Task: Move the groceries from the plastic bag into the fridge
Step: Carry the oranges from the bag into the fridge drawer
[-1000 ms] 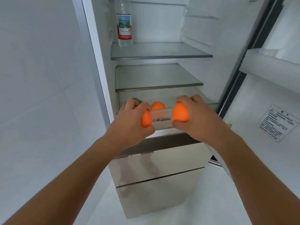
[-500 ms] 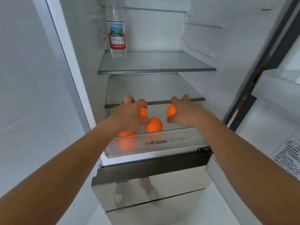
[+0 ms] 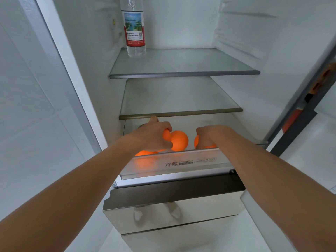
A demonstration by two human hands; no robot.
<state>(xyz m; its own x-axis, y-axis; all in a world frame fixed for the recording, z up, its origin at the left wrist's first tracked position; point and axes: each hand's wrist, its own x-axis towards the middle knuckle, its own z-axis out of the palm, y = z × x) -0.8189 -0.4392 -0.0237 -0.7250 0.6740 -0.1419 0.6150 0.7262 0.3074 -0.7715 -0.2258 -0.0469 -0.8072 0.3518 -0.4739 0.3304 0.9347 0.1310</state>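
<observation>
The fridge stands open, and its clear crisper drawer (image 3: pixel 181 163) is pulled out under the lowest glass shelf. Both my hands reach down into that drawer. My left hand (image 3: pixel 154 135) grips an orange (image 3: pixel 166 134), of which only a sliver shows past my fingers. My right hand (image 3: pixel 209 136) grips another orange (image 3: pixel 196 141) at the drawer's right side. A loose orange (image 3: pixel 179 140) lies between my hands. One more orange (image 3: pixel 145 153) sits low at the drawer's left, partly behind its front wall. No plastic bag is in view.
A water bottle (image 3: pixel 134 28) with a red and white label stands at the back left of the upper glass shelf (image 3: pixel 183 73). The middle shelf (image 3: pixel 180 112) hangs just above my hands. A steel freezer drawer (image 3: pixel 172 211) juts out below. The open door (image 3: pixel 309 124) is on the right.
Both hands have gone from above the drawer's front wall forward and down into the drawer, each still holding its orange. The camera has come closer to the fridge.
</observation>
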